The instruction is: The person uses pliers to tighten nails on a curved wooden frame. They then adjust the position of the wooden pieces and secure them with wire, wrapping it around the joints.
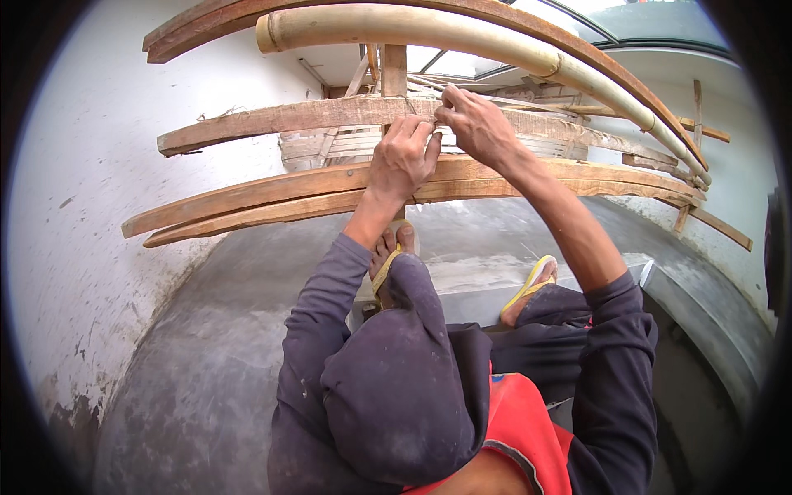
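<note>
Both of my hands are at the middle wooden beam (280, 118), close to where it crosses an upright wooden post (394, 73). My left hand (404, 157) is closed, its fingers bent and the thumb pointing up against the beam's lower side. Just to its right, my right hand (472, 124) is closed in a pinch over the beam, with the wrist angled down to the right. Thin strands show at the beam between the fingertips. What each hand pinches is too small and too covered to name.
Above runs a thick bamboo pole (412, 26) beside a curved-looking timber (206, 23). Below lie paired wooden beams (247, 209). Bamboo slats (355, 146) stand behind. A stained white wall (107, 165) is at left; my sandalled feet (528, 289) rest near a grey concrete ledge (462, 272).
</note>
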A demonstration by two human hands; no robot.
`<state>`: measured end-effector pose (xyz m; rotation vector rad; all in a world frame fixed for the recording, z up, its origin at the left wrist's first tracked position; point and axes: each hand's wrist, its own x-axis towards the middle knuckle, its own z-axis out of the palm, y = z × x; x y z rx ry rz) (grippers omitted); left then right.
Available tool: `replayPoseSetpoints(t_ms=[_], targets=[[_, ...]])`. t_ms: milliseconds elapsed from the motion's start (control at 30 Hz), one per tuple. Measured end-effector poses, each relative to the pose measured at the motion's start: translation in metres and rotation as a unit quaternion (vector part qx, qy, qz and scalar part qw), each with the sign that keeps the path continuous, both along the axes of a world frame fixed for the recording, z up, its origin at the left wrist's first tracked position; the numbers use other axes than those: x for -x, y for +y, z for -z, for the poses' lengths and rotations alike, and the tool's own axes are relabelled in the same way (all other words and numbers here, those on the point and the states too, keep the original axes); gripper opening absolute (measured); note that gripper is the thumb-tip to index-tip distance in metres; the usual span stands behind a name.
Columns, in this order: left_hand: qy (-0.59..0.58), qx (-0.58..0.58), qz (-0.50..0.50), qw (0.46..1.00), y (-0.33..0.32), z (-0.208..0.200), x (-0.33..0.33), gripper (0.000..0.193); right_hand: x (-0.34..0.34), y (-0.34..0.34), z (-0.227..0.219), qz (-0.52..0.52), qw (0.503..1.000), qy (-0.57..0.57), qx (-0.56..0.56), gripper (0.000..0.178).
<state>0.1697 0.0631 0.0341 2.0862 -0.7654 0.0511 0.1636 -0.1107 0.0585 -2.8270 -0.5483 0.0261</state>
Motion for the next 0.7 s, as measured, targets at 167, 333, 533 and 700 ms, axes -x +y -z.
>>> replayPoseSetpoints(t_ms=[167, 333, 533, 700], targets=[[-0.002, -0.028, -0.060, 0.998, -0.012, 0.001, 0.029, 0.021, -0.038, 0.027, -0.032, -0.078, 0.973, 0.096, 0.196, 0.023], [-0.002, -0.021, -0.109, 0.994, -0.031, 0.004, 0.045, 0.034, -0.038, 0.059, -0.032, -0.015, 0.975, 0.105, 0.195, 0.022], [0.175, 0.119, -0.044, 0.976, -0.049, 0.006, 0.070, 0.032, -0.032, 0.075, -0.029, 0.029, 0.976, 0.064, 0.205, 0.016], [0.078, 0.036, -0.086, 0.993, -0.051, 0.008, 0.059, 0.019, -0.043, 0.060, -0.044, -0.062, 0.970, 0.048, 0.230, 0.014]])
